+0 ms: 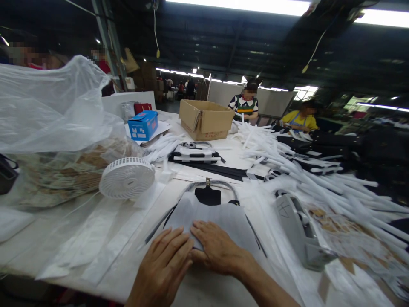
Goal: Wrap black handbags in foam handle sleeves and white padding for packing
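The left hand (162, 266) and the right hand (217, 247) lie flat with fingers spread, pinching nothing, and press side by side on a pale grey non-woven sheet (207, 221) on a white worktable (28, 262). Just beyond the fingertips, a black fabric panel (207, 196) with a small metal clasp shows past the sheet's edge, under a curved grey strap (214, 183). Further ahead of the grip, an open brown cardboard box (204, 119) stands on the table, its contents hidden, and a small blue carton (143, 125) sits to its left. Well to the left of the hands, a large clear plastic bag (54, 111) holds crumpled tan-patterned material (64, 179), with a round white plastic fan (127, 178) leaning against it. Flat translucent plastic sleeves (96, 238) lie just left of the left hand. Just right of the right hand stands a grey tape dispenser (302, 230), beyond which spreads a heap of long white foam strips (319, 183). Ahead of the hands lies a bundle of black-and-white straps (194, 153).
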Action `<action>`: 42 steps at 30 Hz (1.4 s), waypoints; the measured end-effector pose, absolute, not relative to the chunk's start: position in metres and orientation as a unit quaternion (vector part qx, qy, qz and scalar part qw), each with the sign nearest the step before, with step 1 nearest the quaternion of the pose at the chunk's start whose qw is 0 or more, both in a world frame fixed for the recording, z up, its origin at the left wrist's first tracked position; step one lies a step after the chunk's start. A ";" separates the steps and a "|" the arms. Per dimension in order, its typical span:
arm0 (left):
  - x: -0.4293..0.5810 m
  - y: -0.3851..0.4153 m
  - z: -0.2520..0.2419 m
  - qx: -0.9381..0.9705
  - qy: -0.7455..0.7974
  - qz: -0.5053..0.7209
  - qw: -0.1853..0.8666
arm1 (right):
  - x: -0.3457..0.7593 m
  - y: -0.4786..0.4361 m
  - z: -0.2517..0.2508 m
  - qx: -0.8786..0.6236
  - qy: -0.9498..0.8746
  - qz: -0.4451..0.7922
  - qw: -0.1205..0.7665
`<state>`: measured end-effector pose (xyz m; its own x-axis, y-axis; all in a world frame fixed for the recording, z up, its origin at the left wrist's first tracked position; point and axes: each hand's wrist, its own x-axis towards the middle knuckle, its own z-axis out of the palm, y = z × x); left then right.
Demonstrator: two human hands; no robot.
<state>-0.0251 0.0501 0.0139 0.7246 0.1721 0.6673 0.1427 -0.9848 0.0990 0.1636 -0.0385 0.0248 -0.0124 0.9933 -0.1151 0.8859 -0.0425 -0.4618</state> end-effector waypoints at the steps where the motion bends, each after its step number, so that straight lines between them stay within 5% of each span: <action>1: -0.023 0.049 0.014 0.931 0.090 0.353 0.009 | 0.164 -0.038 0.024 -0.689 -0.681 0.212 0.131; 14: -0.011 0.059 -0.006 0.965 0.117 0.229 0.049 | 0.184 -0.078 0.044 -0.735 -0.658 0.124 0.108; 33: -0.004 0.049 -0.001 0.939 0.122 0.321 0.031 | 0.211 -0.076 0.055 -0.680 -0.699 0.210 0.071; 42: -0.005 0.049 -0.006 0.934 0.131 0.330 0.039 | 0.187 -0.087 0.026 -0.712 -0.683 0.140 0.081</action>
